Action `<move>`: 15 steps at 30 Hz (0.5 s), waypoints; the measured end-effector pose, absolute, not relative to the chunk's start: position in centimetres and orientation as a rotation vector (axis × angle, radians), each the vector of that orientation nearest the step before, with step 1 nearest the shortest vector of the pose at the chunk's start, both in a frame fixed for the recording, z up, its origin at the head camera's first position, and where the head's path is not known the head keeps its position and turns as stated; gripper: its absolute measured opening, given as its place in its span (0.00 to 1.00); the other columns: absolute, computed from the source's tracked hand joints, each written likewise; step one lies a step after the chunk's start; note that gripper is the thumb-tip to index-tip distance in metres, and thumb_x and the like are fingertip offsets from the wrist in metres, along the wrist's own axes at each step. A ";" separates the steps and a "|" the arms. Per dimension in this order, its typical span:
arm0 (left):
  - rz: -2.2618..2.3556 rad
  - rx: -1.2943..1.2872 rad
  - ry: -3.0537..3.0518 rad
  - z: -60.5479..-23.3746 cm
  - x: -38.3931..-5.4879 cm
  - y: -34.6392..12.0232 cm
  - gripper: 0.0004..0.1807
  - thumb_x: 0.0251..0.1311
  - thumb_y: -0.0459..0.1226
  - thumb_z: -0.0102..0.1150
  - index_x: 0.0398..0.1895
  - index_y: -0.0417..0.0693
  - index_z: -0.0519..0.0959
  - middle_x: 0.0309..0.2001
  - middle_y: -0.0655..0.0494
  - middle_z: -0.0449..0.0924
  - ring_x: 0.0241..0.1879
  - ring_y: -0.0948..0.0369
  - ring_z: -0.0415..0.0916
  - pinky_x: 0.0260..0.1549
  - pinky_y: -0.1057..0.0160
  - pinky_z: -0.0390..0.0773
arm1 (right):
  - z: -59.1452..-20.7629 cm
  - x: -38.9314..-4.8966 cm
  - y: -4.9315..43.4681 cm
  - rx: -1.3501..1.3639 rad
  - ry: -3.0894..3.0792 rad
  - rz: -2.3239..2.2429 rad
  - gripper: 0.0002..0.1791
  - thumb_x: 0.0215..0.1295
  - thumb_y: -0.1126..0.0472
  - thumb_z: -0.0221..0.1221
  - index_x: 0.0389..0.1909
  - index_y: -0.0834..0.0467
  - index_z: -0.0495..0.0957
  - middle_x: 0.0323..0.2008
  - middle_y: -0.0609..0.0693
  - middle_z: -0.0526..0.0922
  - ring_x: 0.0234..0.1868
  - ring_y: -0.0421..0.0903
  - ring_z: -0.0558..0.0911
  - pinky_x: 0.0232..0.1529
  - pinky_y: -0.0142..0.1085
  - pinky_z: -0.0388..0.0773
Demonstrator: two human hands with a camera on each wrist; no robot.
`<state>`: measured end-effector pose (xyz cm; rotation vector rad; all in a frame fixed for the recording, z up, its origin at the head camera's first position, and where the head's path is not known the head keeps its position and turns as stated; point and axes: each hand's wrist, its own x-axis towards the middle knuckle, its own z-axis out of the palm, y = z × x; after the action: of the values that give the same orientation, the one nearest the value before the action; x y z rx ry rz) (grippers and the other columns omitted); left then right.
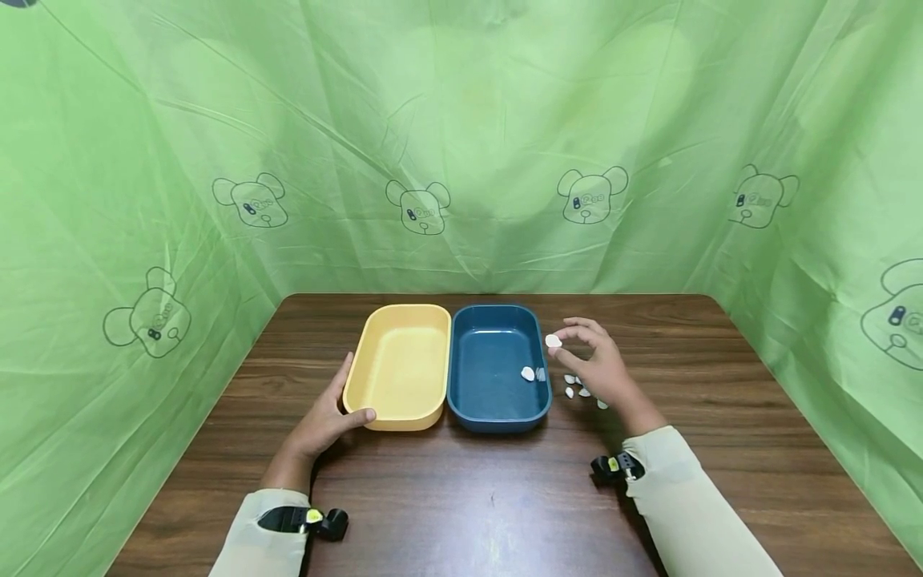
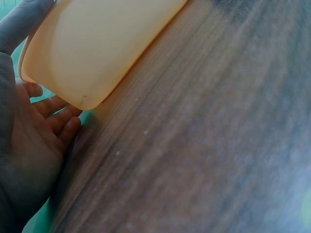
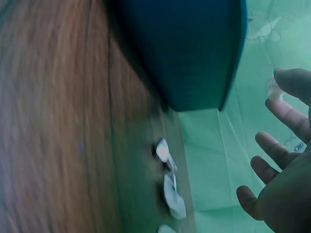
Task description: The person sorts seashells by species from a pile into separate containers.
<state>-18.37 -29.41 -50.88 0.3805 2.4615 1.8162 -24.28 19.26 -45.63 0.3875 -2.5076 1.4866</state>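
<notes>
Between thumb and index finger, my right hand (image 1: pixel 604 370) pinches a small white seashell (image 1: pixel 553 341), just beyond the right rim of the blue bin (image 1: pixel 497 425). Its ribbed surface shows in the right wrist view, where the other fingers spread loosely. One white shell (image 1: pixel 528 373) lies inside the blue bin, near its right wall. My left hand (image 1: pixel 320 418) holds the yellow bin (image 1: pixel 407 424) by its near left corner, thumb at the front rim and fingers along the left side. No shells show in the yellow bin.
Several loose white shells (image 1: pixel 570 379) lie on the wooden table (image 1: pixel 461 497) right of the blue bin, partly hidden under my right hand. The two bins stand side by side. Green curtains (image 1: pixel 490 248) with bear-head prints surround the table's back and sides.
</notes>
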 end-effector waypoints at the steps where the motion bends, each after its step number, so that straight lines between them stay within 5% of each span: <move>1: 1.814 0.380 2.462 -50.9 -18.4 -29.4 0.68 0.61 0.34 0.76 0.92 0.50 0.34 0.90 0.37 0.36 0.83 0.36 0.52 0.64 0.83 0.63 | -45.7 -24.2 19.0 0.394 -2.510 1.482 0.12 0.70 0.63 0.73 0.51 0.62 0.88 0.72 0.63 0.76 0.76 0.65 0.69 0.75 0.64 0.60; 11: 1.802 0.390 2.471 -50.9 -18.5 -29.4 0.68 0.62 0.35 0.76 0.92 0.47 0.34 0.90 0.37 0.35 0.84 0.36 0.50 0.64 0.84 0.62 | -46.3 -23.8 16.6 0.490 -2.562 1.480 0.12 0.71 0.60 0.73 0.52 0.55 0.90 0.75 0.65 0.72 0.79 0.67 0.60 0.74 0.69 0.58; 15: 1.800 0.382 2.468 -51.0 -18.5 -29.4 0.68 0.62 0.35 0.76 0.92 0.52 0.34 0.90 0.39 0.37 0.81 0.53 0.59 0.64 0.83 0.63 | -46.3 -23.7 16.2 0.507 -2.574 1.460 0.13 0.71 0.58 0.73 0.54 0.53 0.90 0.76 0.64 0.71 0.80 0.66 0.58 0.73 0.70 0.59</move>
<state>-18.53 -29.41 -50.95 0.3825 2.4684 1.8004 -23.74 16.22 -46.28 0.5075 -2.5735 1.4599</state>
